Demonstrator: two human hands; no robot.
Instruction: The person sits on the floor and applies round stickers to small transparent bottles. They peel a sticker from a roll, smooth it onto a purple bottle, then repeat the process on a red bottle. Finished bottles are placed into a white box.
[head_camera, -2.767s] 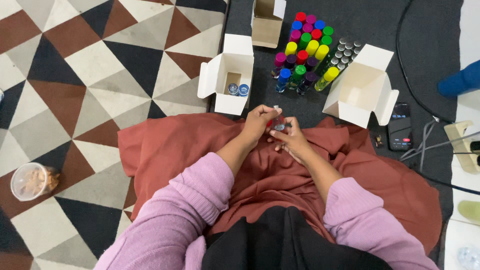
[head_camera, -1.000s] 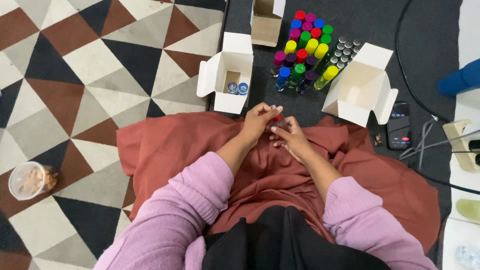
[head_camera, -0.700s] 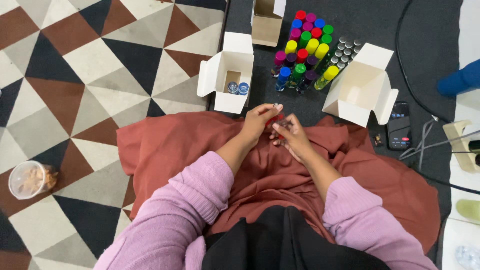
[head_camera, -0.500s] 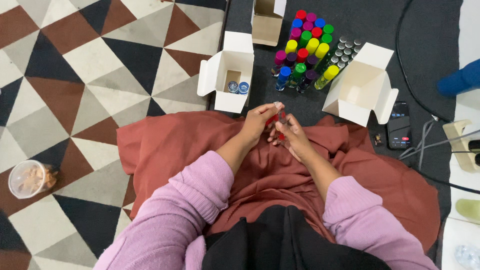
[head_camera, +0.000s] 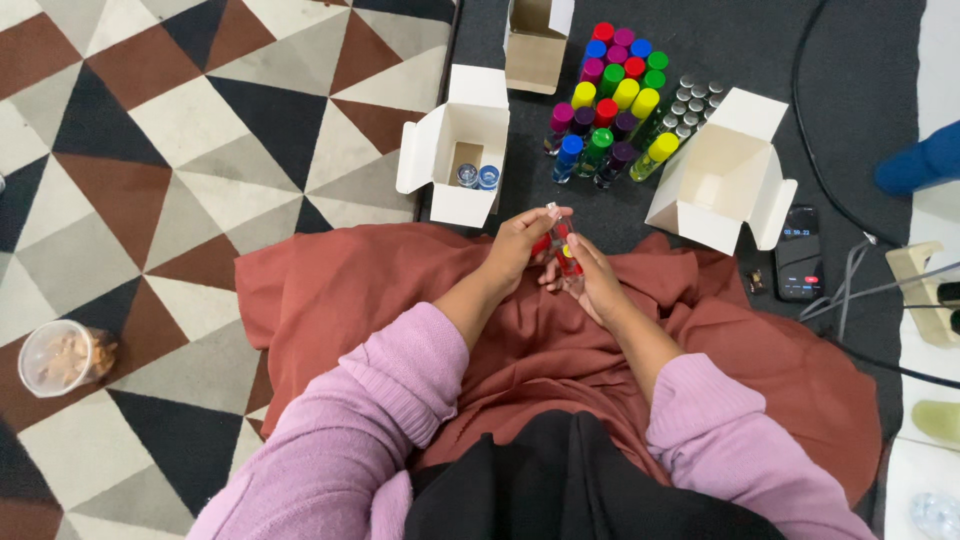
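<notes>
Fingers (head_camera: 548, 232) of both hands pinch a small red-capped bottle (head_camera: 565, 255) just below the open white box (head_camera: 462, 150); two bottles boxed, I judge many colourful bottles (head_camera: 610, 105) remain.

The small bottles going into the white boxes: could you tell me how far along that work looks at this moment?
Done: two bottles stand in the open white box on the left. In hand: the left hand and right hand together hold a small clear bottle with red on it over the lap. Left: a cluster of colour-capped bottles stands on the dark mat, and the other white box looks empty.
</notes>
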